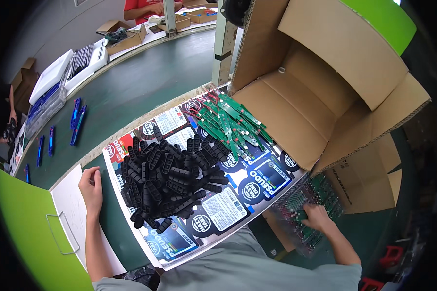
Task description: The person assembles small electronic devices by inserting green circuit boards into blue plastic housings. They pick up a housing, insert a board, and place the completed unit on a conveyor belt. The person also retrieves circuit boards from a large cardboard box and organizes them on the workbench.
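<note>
My left hand (91,188) rests at the left edge of the work surface, beside a white sheet (73,206). Its fingers are curled in, with nothing visible in them. On the right, my right hand (318,217) reaches down to a clear plastic tray (306,245) of green circuit boards (332,199). Its fingers bend toward the boards, and what they grip, if anything, is hidden. Between my hands, a heap of black ribbed oblong parts (165,174) lies on a printed sheet (226,208). Behind it are narrow green circuit boards with red wires (230,123).
A large open cardboard box (291,111) stands at the back right. Across the green conveyor belt (145,63) at left lie several blue sticks (77,121). Beyond are a white tray (90,60) and a co-worker in red (141,9). A green panel (34,228) stands near left.
</note>
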Motion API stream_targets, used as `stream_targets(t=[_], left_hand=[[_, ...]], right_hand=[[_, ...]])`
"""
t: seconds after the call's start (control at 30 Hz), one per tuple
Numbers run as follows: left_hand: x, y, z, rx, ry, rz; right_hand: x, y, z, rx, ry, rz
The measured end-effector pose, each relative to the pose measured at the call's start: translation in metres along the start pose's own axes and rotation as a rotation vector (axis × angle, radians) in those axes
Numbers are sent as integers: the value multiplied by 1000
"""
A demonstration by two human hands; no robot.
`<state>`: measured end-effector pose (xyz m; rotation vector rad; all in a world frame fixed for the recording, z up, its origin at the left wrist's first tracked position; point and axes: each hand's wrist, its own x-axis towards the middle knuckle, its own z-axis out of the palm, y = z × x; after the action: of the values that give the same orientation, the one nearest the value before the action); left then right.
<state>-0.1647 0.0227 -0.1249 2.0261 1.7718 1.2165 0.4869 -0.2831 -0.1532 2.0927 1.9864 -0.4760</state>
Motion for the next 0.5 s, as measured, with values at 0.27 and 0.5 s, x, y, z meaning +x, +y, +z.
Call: stream_targets(t=[0.27, 0.5], left_hand=[[1, 4, -5, -79, -19, -43], [0, -3, -3, -134, -6, -59]], right_hand=[[22, -134, -170, 556, 337, -259], [204, -175, -225, 286, 425, -30]])
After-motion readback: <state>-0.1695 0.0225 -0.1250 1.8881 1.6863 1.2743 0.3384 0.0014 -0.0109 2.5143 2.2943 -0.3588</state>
